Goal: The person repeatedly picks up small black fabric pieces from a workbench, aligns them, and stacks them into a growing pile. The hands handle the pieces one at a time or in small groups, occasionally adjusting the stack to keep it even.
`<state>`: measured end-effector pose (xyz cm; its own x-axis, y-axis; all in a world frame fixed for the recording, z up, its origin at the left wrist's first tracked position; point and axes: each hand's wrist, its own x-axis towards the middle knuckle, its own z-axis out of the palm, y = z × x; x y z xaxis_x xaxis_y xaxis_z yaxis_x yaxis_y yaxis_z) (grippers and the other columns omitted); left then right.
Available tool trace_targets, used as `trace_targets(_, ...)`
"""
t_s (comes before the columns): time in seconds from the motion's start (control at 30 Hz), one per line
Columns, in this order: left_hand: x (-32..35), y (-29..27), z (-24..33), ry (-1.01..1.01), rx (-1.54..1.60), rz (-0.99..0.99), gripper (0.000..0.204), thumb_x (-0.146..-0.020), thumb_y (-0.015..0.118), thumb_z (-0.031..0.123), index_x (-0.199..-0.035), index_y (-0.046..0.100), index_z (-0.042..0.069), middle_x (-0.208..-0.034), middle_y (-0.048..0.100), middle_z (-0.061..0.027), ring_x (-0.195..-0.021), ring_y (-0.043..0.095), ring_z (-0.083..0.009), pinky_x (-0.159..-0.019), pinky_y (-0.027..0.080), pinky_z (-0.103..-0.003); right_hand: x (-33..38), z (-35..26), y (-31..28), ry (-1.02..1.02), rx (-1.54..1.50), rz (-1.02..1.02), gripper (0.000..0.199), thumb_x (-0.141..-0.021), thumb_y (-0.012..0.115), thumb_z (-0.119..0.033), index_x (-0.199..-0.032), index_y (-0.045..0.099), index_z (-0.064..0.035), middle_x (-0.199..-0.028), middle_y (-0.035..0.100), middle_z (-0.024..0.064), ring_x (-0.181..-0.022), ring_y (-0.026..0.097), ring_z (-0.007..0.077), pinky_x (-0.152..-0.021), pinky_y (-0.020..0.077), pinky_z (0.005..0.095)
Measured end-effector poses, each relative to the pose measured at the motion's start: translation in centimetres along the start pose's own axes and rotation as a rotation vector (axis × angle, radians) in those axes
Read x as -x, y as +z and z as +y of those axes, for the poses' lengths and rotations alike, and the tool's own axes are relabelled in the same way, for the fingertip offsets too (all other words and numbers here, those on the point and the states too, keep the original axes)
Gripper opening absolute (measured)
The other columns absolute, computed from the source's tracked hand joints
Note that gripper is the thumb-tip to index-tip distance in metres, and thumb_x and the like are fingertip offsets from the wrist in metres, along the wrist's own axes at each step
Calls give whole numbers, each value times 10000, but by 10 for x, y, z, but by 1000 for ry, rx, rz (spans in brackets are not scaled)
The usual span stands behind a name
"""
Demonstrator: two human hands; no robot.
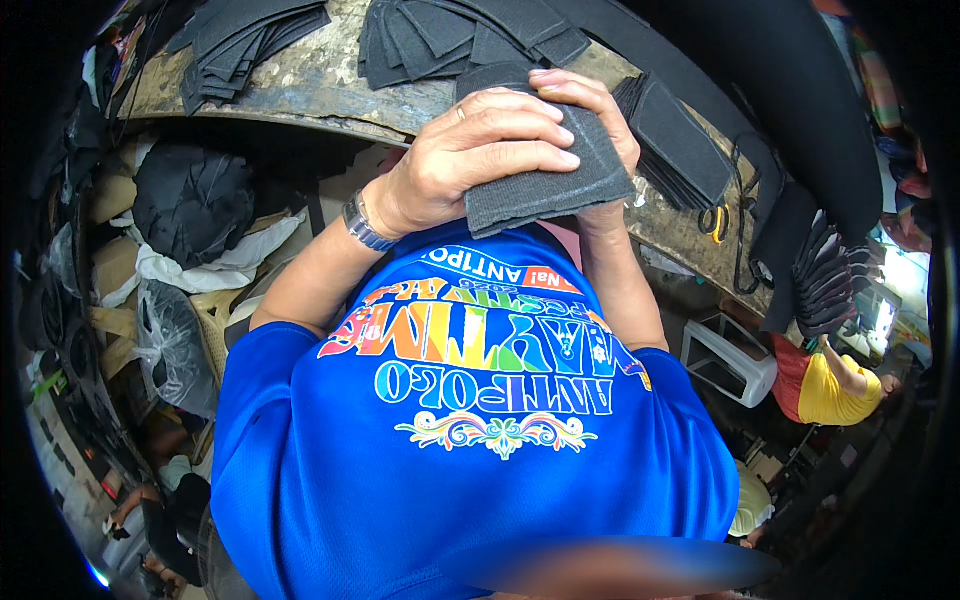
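A dark grey, ribbed fabric piece [548,188], folded or stacked with its layers showing at the near edge, is held up in front of my chest at the table's edge. Across its upper face lie the fingers of my left hand [482,140], closed over it from the left; a metal watch is on that wrist. My right hand [603,112] grips the same piece from the right, fingers curled over its far side. The right palm is partly hidden behind the fabric. Just beyond it are a loose pile of cut dark pieces [425,45] and a neater stack [682,140].
Another fan of dark pieces [245,45] lies on the worn wooden table [330,85]. Yellow-handled scissors [714,224] rest by its right edge. A white plastic stool [730,360] and a person in yellow [840,385] are at right. Bags and a black bundle [193,200] sit at left.
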<state>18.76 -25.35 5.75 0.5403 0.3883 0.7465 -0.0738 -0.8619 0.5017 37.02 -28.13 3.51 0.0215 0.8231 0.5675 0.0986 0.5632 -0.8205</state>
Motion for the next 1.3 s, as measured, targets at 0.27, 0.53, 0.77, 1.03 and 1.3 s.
trace_targets(0.27, 1, 5, -3, -319, 144, 262, 285, -841, 735, 91, -1109, 693, 4, -1128, 685, -130, -1057, 639, -216, -941, 491, -334, 10, -13, 8, 326, -231, 100, 219, -888, 671, -1, -1104, 637, -4, -1037, 654, 37, -1001, 598, 113, -911, 466, 256)
trace_targets(0.53, 21, -10, -26, -716, 651, 440, 281, -1000, 545, 104, -1246, 624, -8, -1092, 701, -121, -945, 689, -163, -786, 515, -251, -26, -35, -132, 601, -11, 87, 253, -910, 675, -76, -1150, 642, -1, -1025, 675, 13, -896, 606, 65, -826, 484, 221)
trace_targets(0.77, 35, 9, -32, -826, 719, 387, 259, -985, 582, 122, -1207, 647, 6, -1081, 701, -87, -943, 663, -125, -817, 493, -235, -52, 0, -241, 924, 281, -256, 255, -908, 671, -141, -1137, 652, -32, -965, 662, -38, -845, 593, 37, -804, 465, 202)
trace_targets(1.03, 47, 1, -29, -859, 582, 242, 250, -979, 595, 116, -1190, 654, -3, -1087, 698, -77, -956, 663, -123, -827, 509, -242, -44, 35, -246, 943, 440, -413, 203, -911, 649, -145, -1075, 633, -26, -914, 628, -38, -842, 559, 60, -820, 449, 229)
trace_targets(1.3, 70, -16, -40, -893, 503, 254, 238, -972, 598, 73, -1185, 654, -17, -1097, 692, -75, -989, 653, -122, -890, 517, -256, -34, 43, -228, 543, 908, -456, 186, -850, 673, -86, -979, 544, -52, -828, 506, -4, -796, 479, 102, -759, 417, 256)
